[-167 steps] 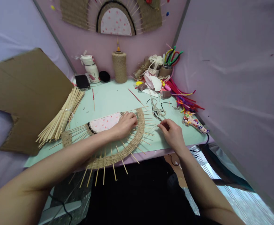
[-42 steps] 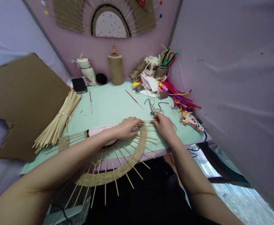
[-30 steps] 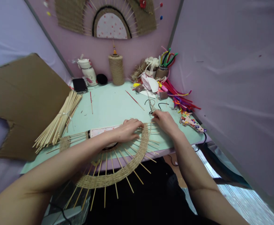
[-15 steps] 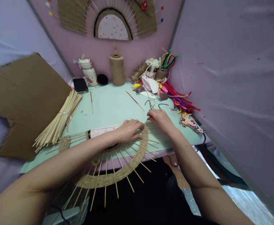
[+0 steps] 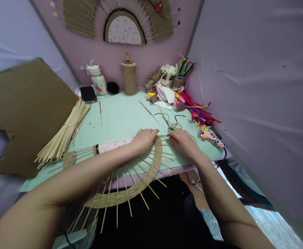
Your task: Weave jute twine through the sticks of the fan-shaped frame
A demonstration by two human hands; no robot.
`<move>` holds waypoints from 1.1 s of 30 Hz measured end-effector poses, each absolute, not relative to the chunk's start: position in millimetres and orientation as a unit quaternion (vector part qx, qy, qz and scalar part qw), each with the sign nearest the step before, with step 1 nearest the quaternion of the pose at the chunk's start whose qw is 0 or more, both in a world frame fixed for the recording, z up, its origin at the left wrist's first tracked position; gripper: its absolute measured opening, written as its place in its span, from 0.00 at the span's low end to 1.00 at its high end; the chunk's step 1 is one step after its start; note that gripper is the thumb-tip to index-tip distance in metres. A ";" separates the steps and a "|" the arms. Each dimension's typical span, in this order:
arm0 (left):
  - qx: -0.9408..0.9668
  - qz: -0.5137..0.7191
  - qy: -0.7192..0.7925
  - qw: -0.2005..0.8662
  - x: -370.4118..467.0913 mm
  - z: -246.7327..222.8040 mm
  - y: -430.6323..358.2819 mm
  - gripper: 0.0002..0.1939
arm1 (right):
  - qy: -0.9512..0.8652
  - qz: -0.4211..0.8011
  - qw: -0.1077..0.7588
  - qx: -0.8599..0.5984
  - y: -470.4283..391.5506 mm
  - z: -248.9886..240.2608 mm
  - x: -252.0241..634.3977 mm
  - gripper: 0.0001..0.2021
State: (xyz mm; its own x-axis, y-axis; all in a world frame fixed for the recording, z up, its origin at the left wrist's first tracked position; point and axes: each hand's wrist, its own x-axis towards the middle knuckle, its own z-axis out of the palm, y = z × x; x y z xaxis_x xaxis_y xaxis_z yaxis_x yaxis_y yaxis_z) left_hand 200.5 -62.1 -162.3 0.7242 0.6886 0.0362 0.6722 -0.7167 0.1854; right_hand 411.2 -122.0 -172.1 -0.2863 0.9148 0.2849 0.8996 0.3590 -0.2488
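Note:
A half-round piece of woven twine on thin sticks (image 5: 141,185) lies over the table's front edge, its sticks fanning toward my lap. My left hand (image 5: 145,140) is closed on the upper right end of the woven band. Beside it, my right hand (image 5: 182,141) pinches a strand of twine that runs from that end. Loose loops of twine (image 5: 176,125) lie just beyond my right hand. Part of a white dotted cloth panel (image 5: 113,144) shows behind my left forearm, which hides some of the weaving.
A bundle of sticks (image 5: 64,133) and brown cardboard (image 5: 32,114) are at left. Toward the back stand a white bottle (image 5: 98,80) and a twine spool (image 5: 129,77). Colourful pipe cleaners (image 5: 196,107) and a patterned glue gun (image 5: 210,136) lie at right.
My right hand has moved slightly right and down, away from the band's end. More loose twine shows beyond it. My left hand has shifted slightly on the band.

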 end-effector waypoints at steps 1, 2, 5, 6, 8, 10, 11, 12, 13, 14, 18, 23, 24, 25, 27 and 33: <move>0.924 0.045 0.373 0.075 202.9 -162.9 -60.5 0.17 | -0.800 0.017 0.188 -0.570 -122.7 -173.4 412.6 0.10; 0.923 0.037 0.375 0.071 205.3 -163.2 -58.6 0.17 | -0.798 0.015 0.184 -0.573 -123.2 -174.7 413.7 0.10; 0.924 0.028 0.371 0.083 210.8 -163.7 -51.0 0.17 | -0.794 0.020 0.179 -0.580 -123.4 -178.0 414.8 0.11; 0.926 0.032 0.363 0.099 212.1 -164.3 -47.8 0.18 | -0.793 0.023 0.181 -0.581 -123.1 -178.7 414.3 0.11; 0.931 0.044 0.331 0.145 213.7 -166.8 -40.5 0.19 | -0.793 0.028 0.188 -0.579 -122.0 -179.0 412.1 0.11; 0.937 0.051 0.290 0.188 214.6 -170.4 -33.1 0.19 | -0.799 0.028 0.193 -0.569 -120.8 -178.0 408.9 0.10; 0.939 0.055 0.273 0.200 214.8 -172.2 -30.0 0.18 | -0.803 0.027 0.193 -0.564 -120.4 -177.2 407.3 0.10; 0.941 0.059 0.262 0.206 214.8 -173.6 -27.4 0.17 | -0.806 0.026 0.193 -0.559 -120.1 -176.3 405.9 0.10; 0.942 0.064 0.257 0.207 214.7 -174.7 -25.6 0.16 | -0.808 0.025 0.192 -0.556 -120.0 -175.4 404.9 0.10; 0.941 0.068 0.258 0.206 214.5 -175.3 -24.6 0.15 | -0.809 0.025 0.191 -0.555 -120.2 -174.8 404.5 0.10; 0.939 0.072 0.270 0.203 213.0 -174.7 -26.0 0.14 | -0.802 0.028 0.195 -0.564 -122.1 -174.6 408.1 0.11; 0.937 0.063 0.279 0.201 212.8 -172.3 -28.2 0.16 | -0.788 0.034 0.204 -0.580 -122.0 -174.9 413.8 0.12; 0.936 0.058 0.283 0.201 213.6 -171.5 -27.6 0.17 | -0.784 0.033 0.210 -0.583 -121.0 -174.5 413.9 0.12; 0.934 0.053 0.289 0.202 215.0 -170.5 -26.7 0.17 | -0.781 0.032 0.217 -0.585 -119.8 -174.0 413.7 0.12; 0.929 0.045 0.299 0.212 219.2 -168.1 -24.3 0.20 | -0.777 0.030 0.232 -0.585 -116.6 -173.0 412.4 0.11; 0.907 0.092 0.332 0.242 236.0 -167.3 -22.0 0.11 | -0.765 0.043 0.290 -0.574 -109.3 -172.5 408.6 0.12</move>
